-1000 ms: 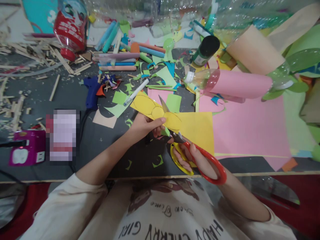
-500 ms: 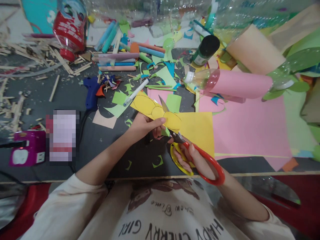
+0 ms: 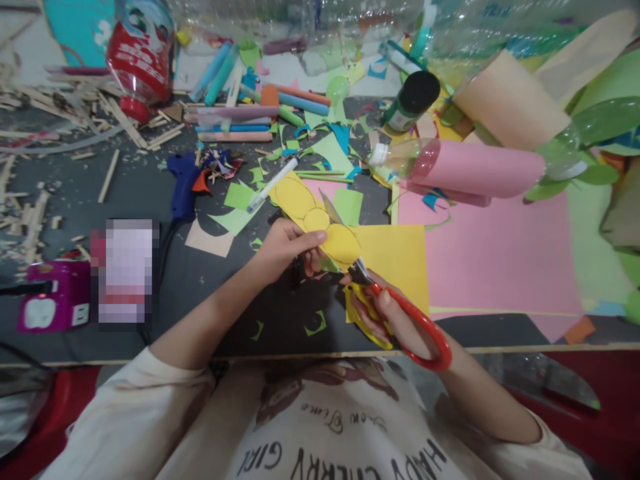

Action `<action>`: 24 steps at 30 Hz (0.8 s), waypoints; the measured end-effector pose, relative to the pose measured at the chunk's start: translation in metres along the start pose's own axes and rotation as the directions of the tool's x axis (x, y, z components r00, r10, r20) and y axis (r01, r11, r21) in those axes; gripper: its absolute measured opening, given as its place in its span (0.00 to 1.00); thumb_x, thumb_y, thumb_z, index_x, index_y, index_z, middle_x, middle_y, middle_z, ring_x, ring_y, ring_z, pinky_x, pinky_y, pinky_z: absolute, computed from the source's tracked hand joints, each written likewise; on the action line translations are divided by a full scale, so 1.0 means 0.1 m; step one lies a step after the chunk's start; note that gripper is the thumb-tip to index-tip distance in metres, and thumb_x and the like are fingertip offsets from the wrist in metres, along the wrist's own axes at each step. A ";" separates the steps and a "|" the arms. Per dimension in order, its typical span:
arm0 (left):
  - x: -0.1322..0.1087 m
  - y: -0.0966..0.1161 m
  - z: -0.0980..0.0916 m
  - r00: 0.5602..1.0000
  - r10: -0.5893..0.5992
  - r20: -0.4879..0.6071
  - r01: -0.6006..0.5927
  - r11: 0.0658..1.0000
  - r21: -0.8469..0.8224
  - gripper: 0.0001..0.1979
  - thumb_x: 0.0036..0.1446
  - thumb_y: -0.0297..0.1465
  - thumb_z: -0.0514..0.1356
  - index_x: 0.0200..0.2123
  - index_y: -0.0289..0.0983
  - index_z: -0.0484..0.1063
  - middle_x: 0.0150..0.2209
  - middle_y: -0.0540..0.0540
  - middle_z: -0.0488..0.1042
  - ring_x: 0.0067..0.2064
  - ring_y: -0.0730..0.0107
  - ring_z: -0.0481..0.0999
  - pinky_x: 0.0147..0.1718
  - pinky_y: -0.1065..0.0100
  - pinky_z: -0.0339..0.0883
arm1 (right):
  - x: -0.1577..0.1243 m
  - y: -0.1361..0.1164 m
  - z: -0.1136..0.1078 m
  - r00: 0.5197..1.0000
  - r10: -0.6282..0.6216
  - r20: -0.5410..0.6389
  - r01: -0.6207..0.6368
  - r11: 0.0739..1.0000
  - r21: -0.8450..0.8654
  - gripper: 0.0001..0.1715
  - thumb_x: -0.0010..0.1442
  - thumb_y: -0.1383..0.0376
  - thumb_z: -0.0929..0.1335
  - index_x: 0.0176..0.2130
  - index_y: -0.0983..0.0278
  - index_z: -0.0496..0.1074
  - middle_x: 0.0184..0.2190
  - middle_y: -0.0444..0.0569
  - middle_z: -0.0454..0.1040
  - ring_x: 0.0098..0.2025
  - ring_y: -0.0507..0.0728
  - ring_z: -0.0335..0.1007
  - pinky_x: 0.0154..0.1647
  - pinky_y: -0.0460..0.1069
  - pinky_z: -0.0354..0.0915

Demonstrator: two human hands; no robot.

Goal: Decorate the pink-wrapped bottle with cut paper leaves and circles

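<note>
My left hand (image 3: 295, 250) pinches a strip of yellow paper (image 3: 295, 199) between thumb and fingers. A bow outline is drawn on it: two ovals with a small circle between them. My right hand (image 3: 377, 303) grips the scissors (image 3: 425, 327) by their red handle. The blades reach the paper's right end, and one blade tip shows above its upper edge; the other blade is mostly hidden behind the paper. A curled yellow piece (image 3: 367, 327) shows by the right-hand fingers; whether it is paper or part of the scissors I cannot tell.
A yellow sheet (image 3: 400, 257) and a pink sheet (image 3: 500, 260) lie to the right. Behind them rests a pink-wrapped bottle (image 3: 475, 167). A white marker (image 3: 273, 185) lies just beyond the paper. Leftward are a blue glue gun (image 3: 183, 187), a phone (image 3: 125, 270) and a purple box (image 3: 55, 297).
The yellow paper has turned slightly, its left end now farther from me and its right end nearer. The scissor blades look more closed around its right end.
</note>
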State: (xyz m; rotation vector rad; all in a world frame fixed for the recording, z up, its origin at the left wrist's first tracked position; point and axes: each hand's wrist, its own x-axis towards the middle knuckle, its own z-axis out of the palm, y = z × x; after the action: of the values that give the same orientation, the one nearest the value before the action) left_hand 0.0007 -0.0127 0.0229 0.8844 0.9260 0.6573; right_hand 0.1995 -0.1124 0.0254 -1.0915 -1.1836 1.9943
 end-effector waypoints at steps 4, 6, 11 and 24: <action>-0.01 0.00 0.00 1.000 -0.001 -0.009 0.001 1.000 0.008 0.21 0.41 0.44 0.70 0.16 0.33 0.71 0.12 0.49 0.70 0.12 0.77 0.65 0.13 0.75 0.60 | -0.02 -0.01 -0.01 1.000 0.010 -0.005 -0.010 1.000 -0.005 0.30 0.65 0.41 0.55 0.51 0.60 0.62 0.23 0.36 0.55 0.17 0.46 0.44 0.14 0.43 0.50; 0.00 0.00 0.00 1.000 -0.001 -0.015 0.002 1.000 0.017 0.20 0.41 0.44 0.70 0.16 0.34 0.72 0.12 0.49 0.70 0.12 0.77 0.65 0.13 0.74 0.60 | -0.02 -0.02 -0.01 1.000 0.025 -0.011 -0.025 1.000 -0.010 0.31 0.65 0.41 0.55 0.51 0.60 0.62 0.22 0.36 0.55 0.17 0.46 0.45 0.14 0.43 0.50; 0.00 0.01 0.00 0.999 0.012 -0.050 -0.011 1.000 0.019 0.20 0.40 0.44 0.70 0.13 0.34 0.71 0.12 0.49 0.70 0.12 0.77 0.65 0.13 0.74 0.60 | -0.03 -0.03 -0.04 0.995 0.094 -0.021 -0.094 0.995 -0.036 0.35 0.62 0.37 0.57 0.52 0.60 0.61 0.21 0.35 0.53 0.16 0.45 0.43 0.13 0.42 0.46; 0.03 -0.03 -0.03 0.991 0.091 -0.100 -0.086 0.995 0.048 0.14 0.44 0.39 0.64 0.16 0.35 0.73 0.16 0.48 0.74 0.16 0.71 0.71 0.16 0.70 0.65 | -0.10 -0.10 -0.13 0.994 0.106 -0.021 -0.108 0.986 -0.130 0.34 0.63 0.39 0.57 0.53 0.61 0.62 0.19 0.35 0.52 0.17 0.46 0.45 0.15 0.43 0.47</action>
State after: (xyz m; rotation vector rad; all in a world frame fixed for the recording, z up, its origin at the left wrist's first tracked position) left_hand -0.0004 -0.0105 0.0176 0.9419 0.9998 0.7669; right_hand 0.2169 -0.1105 0.0341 -1.2562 -1.2884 2.0093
